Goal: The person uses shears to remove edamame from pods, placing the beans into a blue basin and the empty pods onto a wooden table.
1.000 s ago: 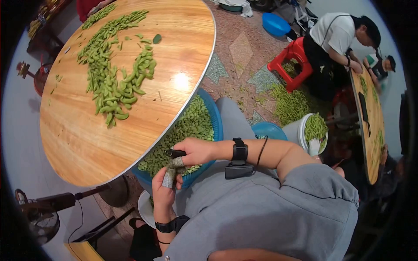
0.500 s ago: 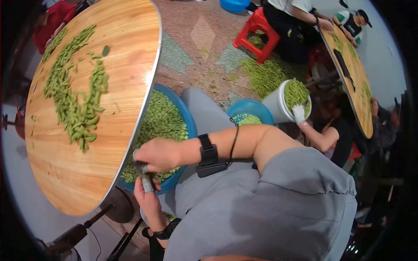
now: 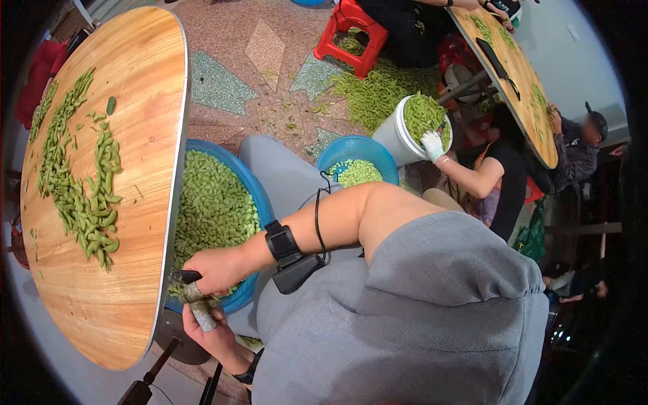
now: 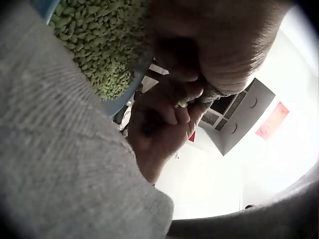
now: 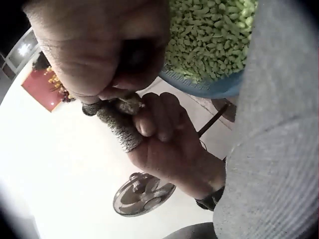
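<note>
My right hand point(image 3: 214, 271) curls round a small dark object point(image 3: 185, 276) above the shelled beans point(image 3: 212, 196). Against it, my left hand point(image 3: 214, 339) has curled fingers and a grey-taped digit point(image 3: 202, 316); another taped digit point(image 3: 194, 291) lies at the right hand. In the left wrist view the left hand point(image 4: 219, 40) is close and dark, meeting the right hand point(image 4: 162, 119). The right wrist view shows the right hand point(image 5: 99, 45) over the left hand point(image 5: 172, 149), whose taped thumb point(image 5: 122, 132) points up. Anything between the fingertips is hidden.
A round wooden table point(image 3: 135, 290) with green pods point(image 3: 71, 196) stands at the left, its edge over the blue basket point(image 3: 260, 196). Beyond my knee are a smaller blue basin point(image 3: 378, 152), a white bucket point(image 3: 395, 135) of pods, a red stool point(image 3: 368, 57) and a gloved person.
The head view has swung, so the table, baskets and hands appear further left. Both hands have stayed together over the basket; the right hand's dark object shows more clearly than half a second ago.
</note>
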Demonstrator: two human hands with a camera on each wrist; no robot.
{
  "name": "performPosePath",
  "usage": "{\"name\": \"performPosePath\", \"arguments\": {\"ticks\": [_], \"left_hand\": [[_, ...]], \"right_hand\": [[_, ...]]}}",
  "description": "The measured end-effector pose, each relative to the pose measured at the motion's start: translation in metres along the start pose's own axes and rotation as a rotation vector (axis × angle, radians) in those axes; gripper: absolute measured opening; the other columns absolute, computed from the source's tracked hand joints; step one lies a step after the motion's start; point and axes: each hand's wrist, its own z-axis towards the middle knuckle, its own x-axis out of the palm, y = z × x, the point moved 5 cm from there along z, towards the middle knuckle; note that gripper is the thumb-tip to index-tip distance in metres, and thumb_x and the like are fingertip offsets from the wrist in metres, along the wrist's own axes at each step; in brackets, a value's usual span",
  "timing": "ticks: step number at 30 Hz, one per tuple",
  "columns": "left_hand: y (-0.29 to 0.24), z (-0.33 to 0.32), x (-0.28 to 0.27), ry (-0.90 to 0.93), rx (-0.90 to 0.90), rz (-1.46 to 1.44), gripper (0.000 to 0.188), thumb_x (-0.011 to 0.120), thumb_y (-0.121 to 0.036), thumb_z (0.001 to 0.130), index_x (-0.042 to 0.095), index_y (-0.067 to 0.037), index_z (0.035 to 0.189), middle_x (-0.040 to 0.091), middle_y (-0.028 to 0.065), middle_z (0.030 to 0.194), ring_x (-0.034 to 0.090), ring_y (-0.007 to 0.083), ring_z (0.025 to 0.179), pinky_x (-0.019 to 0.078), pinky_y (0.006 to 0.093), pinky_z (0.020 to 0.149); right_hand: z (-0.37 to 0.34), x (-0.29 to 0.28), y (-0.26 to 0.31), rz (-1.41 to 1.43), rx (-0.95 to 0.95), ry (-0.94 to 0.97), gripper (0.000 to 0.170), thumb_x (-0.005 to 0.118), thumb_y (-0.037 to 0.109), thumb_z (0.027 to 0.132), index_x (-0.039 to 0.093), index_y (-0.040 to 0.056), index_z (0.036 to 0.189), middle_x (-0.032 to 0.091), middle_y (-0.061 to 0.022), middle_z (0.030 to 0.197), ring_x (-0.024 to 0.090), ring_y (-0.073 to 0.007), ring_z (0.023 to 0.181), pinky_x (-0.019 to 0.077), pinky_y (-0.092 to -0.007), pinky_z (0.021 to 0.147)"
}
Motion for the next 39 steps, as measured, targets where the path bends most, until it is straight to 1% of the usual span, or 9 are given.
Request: {"name": "performPosePath", "arguments": {"ticks": [3,9,11,16,18,22,24,29,39], "left_hand": [[0.008,0.004,-0.007,0.05,-0.03,-0.181,0.014,0.046,-0.016,0.094,0.051,-0.004,0.1,0.047,-0.0021,0.065,0.039,0.0056,0.051,0.0292,0.0192,0.046],[0.018,0.005,-0.017,-0.129,-0.07,-0.213,0.02,0.044,-0.018,0.096,0.052,-0.003,0.106,0.052,0.0016,0.079,0.048,0.0082,0.064,0.0381,0.0201,0.055],[0.023,0.005,-0.022,-0.332,-0.127,-0.101,0.022,0.045,-0.019,0.096,0.053,-0.001,0.106,0.056,0.0043,0.088,0.053,0.0098,0.072,0.0416,0.0209,0.059],[0.031,-0.016,-0.021,-0.2,-0.308,-0.216,0.036,0.038,-0.028,0.096,0.047,-0.002,0.12,0.052,0.0083,0.114,0.052,0.0161,0.104,0.0434,0.0283,0.085],[-0.006,-0.034,0.013,-0.137,-0.052,0.21,0.041,0.038,-0.029,0.094,0.043,-0.002,0.124,0.049,0.0099,0.119,0.051,0.0175,0.107,0.043,0.0287,0.087],[0.016,-0.052,-0.042,-0.364,-0.304,0.058,0.043,0.036,-0.009,0.092,0.035,-0.002,0.134,0.047,0.0091,0.122,0.048,0.0156,0.111,0.0447,0.0285,0.087],[0.054,-0.067,-0.109,-0.055,-0.727,1.463,0.024,0.038,-0.013,0.094,0.046,-0.004,0.115,0.052,0.0068,0.109,0.053,0.0126,0.103,0.0462,0.025,0.082],[0.093,-0.05,-0.15,-0.012,-0.514,1.595,0.021,0.04,-0.013,0.094,0.049,-0.004,0.111,0.054,0.0067,0.106,0.054,0.0139,0.098,0.0465,0.0258,0.08],[0.115,-0.043,-0.211,0.069,0.0,1.859,0.016,0.045,-0.014,0.094,0.055,-0.004,0.1,0.059,0.0065,0.097,0.057,0.0171,0.087,0.0473,0.0276,0.076]], "right_hand": [[0.004,-0.001,-0.008,0.238,0.06,0.012,0.018,0.059,0.015,0.08,0.055,-0.0022,0.083,0.059,-0.0082,0.064,0.06,-0.0156,0.061,0.0471,-0.0324,0.052],[-0.003,-0.026,0.001,-0.583,-0.021,-0.266,0.029,0.058,0.015,0.077,0.054,-0.0098,0.09,0.062,-0.0267,0.08,0.061,-0.0443,0.079,0.0485,-0.05,0.07],[0.002,-0.012,0.009,-0.529,-0.113,-0.216,0.026,0.058,0.013,0.076,0.055,-0.0087,0.089,0.062,-0.0264,0.08,0.061,-0.044,0.078,0.0488,-0.0495,0.069],[-0.006,0.033,0.017,-0.567,-0.393,0.062,0.011,0.054,0.005,0.072,0.055,-0.0032,0.079,0.061,-0.0225,0.076,0.061,-0.0416,0.074,0.0486,-0.0476,0.063],[-0.005,0.039,0.018,-0.536,-0.367,0.018,0.013,0.059,0.013,0.071,0.059,0.0008,0.077,0.062,-0.0204,0.073,0.063,-0.0391,0.07,0.0488,-0.0476,0.059],[0.003,0.059,0.023,-0.768,-0.562,0.012,0.016,0.062,0.02,0.071,0.062,0.0051,0.076,0.062,-0.0157,0.072,0.063,-0.0339,0.069,0.0497,-0.0437,0.054],[0.001,0.07,0.035,-0.813,-0.757,0.011,0.014,0.061,0.019,0.068,0.062,0.0058,0.072,0.056,-0.009,0.064,0.061,-0.0311,0.06,0.0492,-0.0406,0.049],[0.026,0.113,0.042,-0.859,-0.817,-0.139,0.015,0.06,0.022,0.063,0.064,0.0076,0.061,0.055,-0.0078,0.059,0.06,-0.0294,0.056,0.0465,-0.04,0.045],[0.044,0.158,0.041,-0.901,-0.861,0.392,0.026,0.062,0.03,0.075,0.07,0.006,0.079,0.067,-0.0143,0.077,0.066,-0.0337,0.074,0.0514,-0.045,0.06]]}}
